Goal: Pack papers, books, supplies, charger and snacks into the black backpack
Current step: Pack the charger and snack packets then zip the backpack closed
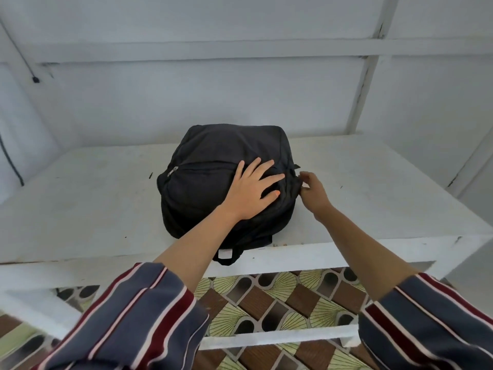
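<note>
The black backpack (213, 156) lies flat on the white table (93, 198), its carry loop hanging over the near edge. It looks full and its zips look closed; a silver zip pull shows at its left side. My left hand (253, 190) rests flat on top of the bag with fingers spread. My right hand (312, 190) is at the bag's right edge, thumb and fingers pinching something small there, likely a zip pull. No papers, books, supplies, charger or snacks are visible.
A white panelled wall (240, 89) stands right behind the table. A thin black cable (18, 49) hangs down the wall at the far left. Patterned floor tiles (280, 303) show through the table's frame below.
</note>
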The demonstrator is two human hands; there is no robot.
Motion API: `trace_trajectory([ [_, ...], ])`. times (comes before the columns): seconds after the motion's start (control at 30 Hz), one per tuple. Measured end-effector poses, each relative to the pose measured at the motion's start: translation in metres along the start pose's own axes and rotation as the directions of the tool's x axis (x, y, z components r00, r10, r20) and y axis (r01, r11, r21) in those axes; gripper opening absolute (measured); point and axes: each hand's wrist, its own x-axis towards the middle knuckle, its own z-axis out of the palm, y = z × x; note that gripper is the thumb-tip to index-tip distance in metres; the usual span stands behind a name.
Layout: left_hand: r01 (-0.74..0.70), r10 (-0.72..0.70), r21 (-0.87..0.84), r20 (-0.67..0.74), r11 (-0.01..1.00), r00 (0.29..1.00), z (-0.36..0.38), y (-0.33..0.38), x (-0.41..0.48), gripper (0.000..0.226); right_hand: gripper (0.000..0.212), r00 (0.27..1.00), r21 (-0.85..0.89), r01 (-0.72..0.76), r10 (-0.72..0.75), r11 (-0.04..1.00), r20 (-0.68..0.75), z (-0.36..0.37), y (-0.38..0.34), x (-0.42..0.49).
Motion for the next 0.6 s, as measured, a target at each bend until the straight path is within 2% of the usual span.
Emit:
trace_trajectory([
  [0.1, 0.016, -0.016, 0.002, 0.007, 1.000, 1.000, -0.001, 0.000, 0.000, 0.063, 0.034, 0.999, -0.067, 0.047, -0.045, 0.997, 0.023, 0.000, 0.000, 0.008],
  [0.27, 0.021, -0.021, 0.022, 0.016, 1.000, 1.000, 0.000, 0.000, -0.001, 0.063, 0.028, 1.000, -0.139, 0.027, -0.028, 0.990, -0.003, -0.003, 0.002, 0.011],
  [0.43, 0.029, -0.029, 0.020, 0.024, 0.999, 0.999, -0.001, 0.001, -0.003, 0.062, 0.023, 0.981, -0.314, 0.173, -0.193, 0.934, -0.034, -0.011, 0.004, -0.001],
  [0.6, 0.044, -0.047, 0.041, 0.058, 0.998, 0.997, -0.004, 0.004, -0.005, 0.042, 0.020, 0.939, -0.485, 0.325, -0.339, 0.812, 0.062, -0.016, 0.007, -0.025],
])
